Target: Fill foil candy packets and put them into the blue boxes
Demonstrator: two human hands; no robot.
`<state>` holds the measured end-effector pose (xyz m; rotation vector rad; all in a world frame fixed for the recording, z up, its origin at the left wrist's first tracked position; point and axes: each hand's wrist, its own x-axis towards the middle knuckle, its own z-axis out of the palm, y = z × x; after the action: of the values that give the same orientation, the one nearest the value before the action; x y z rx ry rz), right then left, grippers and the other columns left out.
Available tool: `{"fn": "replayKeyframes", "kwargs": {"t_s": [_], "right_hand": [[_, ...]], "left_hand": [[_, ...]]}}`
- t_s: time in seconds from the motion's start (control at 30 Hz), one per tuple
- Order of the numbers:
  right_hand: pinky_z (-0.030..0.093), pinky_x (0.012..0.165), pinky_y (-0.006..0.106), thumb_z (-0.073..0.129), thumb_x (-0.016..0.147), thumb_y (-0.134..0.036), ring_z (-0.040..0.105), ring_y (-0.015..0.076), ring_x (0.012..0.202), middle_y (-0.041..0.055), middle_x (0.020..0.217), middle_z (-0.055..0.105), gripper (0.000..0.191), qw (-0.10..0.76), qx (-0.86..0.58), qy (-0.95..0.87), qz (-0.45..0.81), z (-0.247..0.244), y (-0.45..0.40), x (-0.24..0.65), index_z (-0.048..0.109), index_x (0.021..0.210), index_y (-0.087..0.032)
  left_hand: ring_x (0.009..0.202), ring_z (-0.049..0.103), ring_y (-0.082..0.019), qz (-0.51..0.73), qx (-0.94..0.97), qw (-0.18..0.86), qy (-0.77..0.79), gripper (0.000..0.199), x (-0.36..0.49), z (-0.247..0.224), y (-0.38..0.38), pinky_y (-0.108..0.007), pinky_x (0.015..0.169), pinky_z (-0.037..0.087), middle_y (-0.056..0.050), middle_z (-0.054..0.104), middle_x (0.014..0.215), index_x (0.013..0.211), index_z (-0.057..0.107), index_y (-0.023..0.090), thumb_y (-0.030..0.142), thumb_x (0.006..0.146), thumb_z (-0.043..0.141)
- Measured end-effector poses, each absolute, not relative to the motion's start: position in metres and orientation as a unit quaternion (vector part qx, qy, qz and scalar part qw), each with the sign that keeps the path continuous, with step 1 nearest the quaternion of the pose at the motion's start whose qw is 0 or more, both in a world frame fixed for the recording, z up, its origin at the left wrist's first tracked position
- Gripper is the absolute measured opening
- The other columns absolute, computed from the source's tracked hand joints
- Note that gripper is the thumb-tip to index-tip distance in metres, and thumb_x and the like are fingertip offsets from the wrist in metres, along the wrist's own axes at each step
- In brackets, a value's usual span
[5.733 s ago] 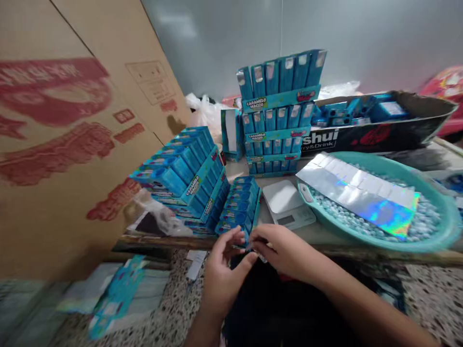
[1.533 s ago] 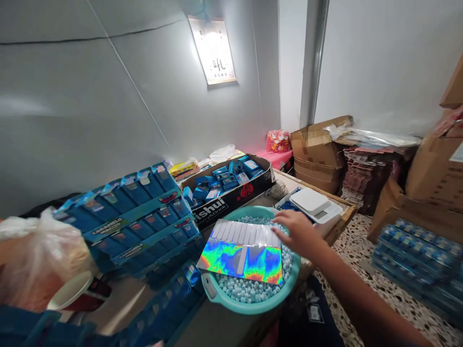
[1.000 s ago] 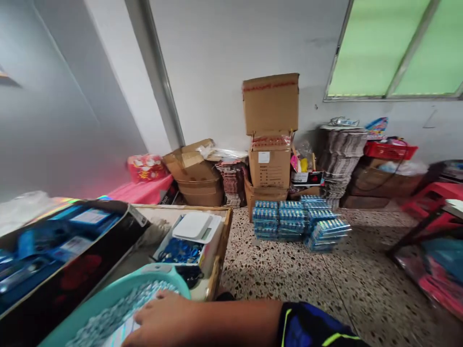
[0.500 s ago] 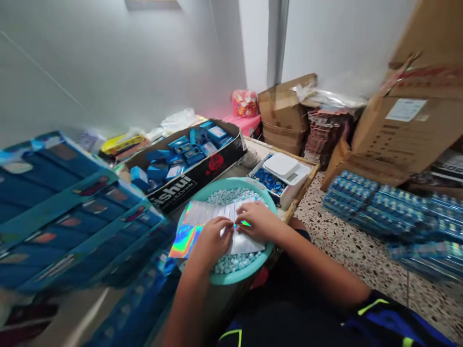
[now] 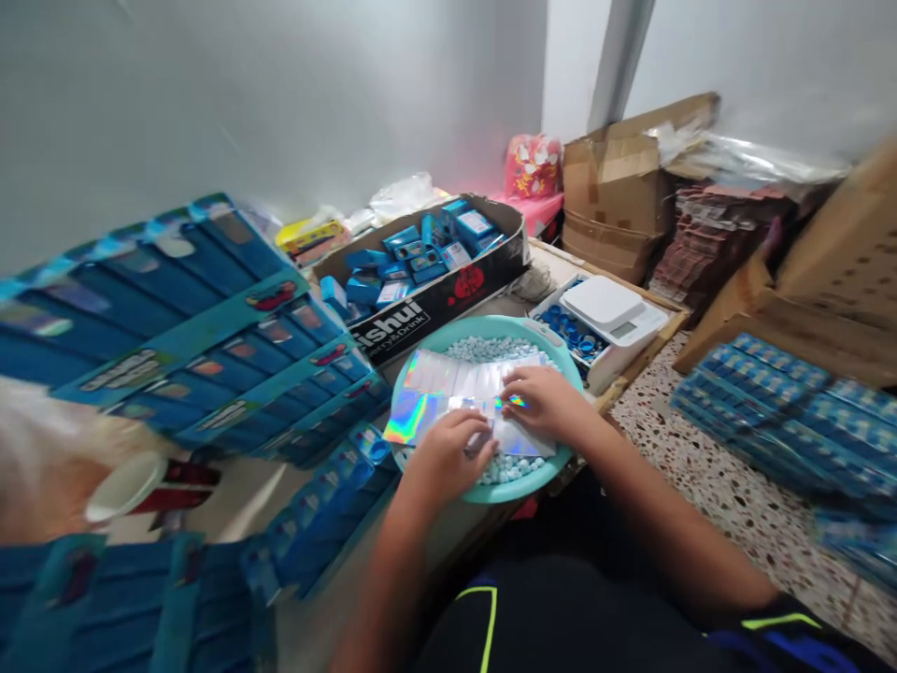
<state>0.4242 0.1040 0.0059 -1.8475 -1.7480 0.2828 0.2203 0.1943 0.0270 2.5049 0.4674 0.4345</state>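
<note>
A turquoise basin holds many small pale-blue pieces. Across them lies a shiny holographic sheet with rainbow reflections at its left end. On the sheet's near middle part rests my left hand, its thumb and fingers curved and apart; anything small between them is not visible. My right hand lies on the right part of the sheet with its fingers bent together at the surface. What those fingertips pinch, if anything, is too small to make out.
Behind the basin is a black carton of small blue boxes. A white scale sits on a tray of blue rings at the right. Stacked blue packs fill the left, near a red cup. Wrapped packs lie on the floor.
The camera view has turned left and down, so the basin appears farther right. My left hand has moved slightly apart from my right hand, and its fingers have spread.
</note>
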Motion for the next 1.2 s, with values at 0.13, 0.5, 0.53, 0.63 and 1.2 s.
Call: {"fn": "replayKeyframes", "kwargs": {"t_s": [0.13, 0.5, 0.53, 0.63, 1.2], "right_hand": [[0.047, 0.095, 0.037, 0.073, 0.088, -0.026, 0.067, 0.0235, 0.106, 0.0085, 0.112, 0.074, 0.009, 0.316, -0.675, -0.66, 0.099, 0.0, 0.103, 0.428, 0.078, 0.095, -0.021], [0.052, 0.095, 0.049, 0.057, 0.098, -0.037, 0.067, 0.0305, 0.108, 0.0137, 0.113, 0.073, 0.026, 0.418, -0.621, -0.663, -0.016, 0.024, 0.09, 0.376, 0.073, 0.111, -0.022], [0.053, 0.094, 0.046, 0.056, 0.099, -0.037, 0.068, 0.0285, 0.108, 0.012, 0.114, 0.073, 0.025, 0.436, -0.585, -0.683, 0.026, 0.033, 0.088, 0.353, 0.072, 0.114, -0.024], [0.055, 0.093, 0.042, 0.059, 0.098, -0.039, 0.068, 0.0276, 0.11, 0.0104, 0.124, 0.07, 0.041, 0.419, -0.494, -0.731, 0.214, 0.049, 0.089, 0.281, 0.061, 0.137, -0.029], [0.045, 0.062, 0.027, 0.058, 0.089, -0.028, 0.066, 0.0178, 0.071, -0.0015, 0.072, 0.065, 0.009, 0.55, -0.398, -0.518, 0.52, -0.015, 0.144, 0.142, 0.05, 0.091, -0.023]], "left_hand": [[0.103, 0.072, -0.023, 0.223, 0.897, 0.328, 0.193, 0.011, 0.181, 0.043, 0.175, -0.041, 0.103, 0.054, -0.007, 0.077, 0.102, 0.095, 0.073, 0.021, 0.027, 0.087, 0.07], [0.075, 0.071, -0.02, 0.418, 0.645, 0.27, 0.58, 0.03, 0.025, 0.072, 0.154, -0.028, 0.071, 0.059, -0.003, 0.072, 0.079, 0.085, 0.067, 0.02, 0.042, 0.07, 0.08], [0.074, 0.071, -0.019, 0.418, 0.635, 0.268, 0.592, 0.032, 0.017, 0.073, 0.152, -0.028, 0.069, 0.058, -0.003, 0.072, 0.078, 0.086, 0.068, 0.019, 0.043, 0.07, 0.081], [0.072, 0.069, -0.018, 0.425, 0.624, 0.264, 0.601, 0.033, 0.001, 0.073, 0.148, -0.026, 0.066, 0.057, -0.003, 0.071, 0.075, 0.088, 0.069, 0.019, 0.044, 0.07, 0.08], [0.077, 0.07, -0.021, 0.362, 0.605, 0.366, 0.607, 0.044, -0.026, 0.054, 0.168, -0.03, 0.069, 0.053, -0.008, 0.077, 0.085, 0.105, 0.074, 0.014, 0.049, 0.078, 0.073]]}}
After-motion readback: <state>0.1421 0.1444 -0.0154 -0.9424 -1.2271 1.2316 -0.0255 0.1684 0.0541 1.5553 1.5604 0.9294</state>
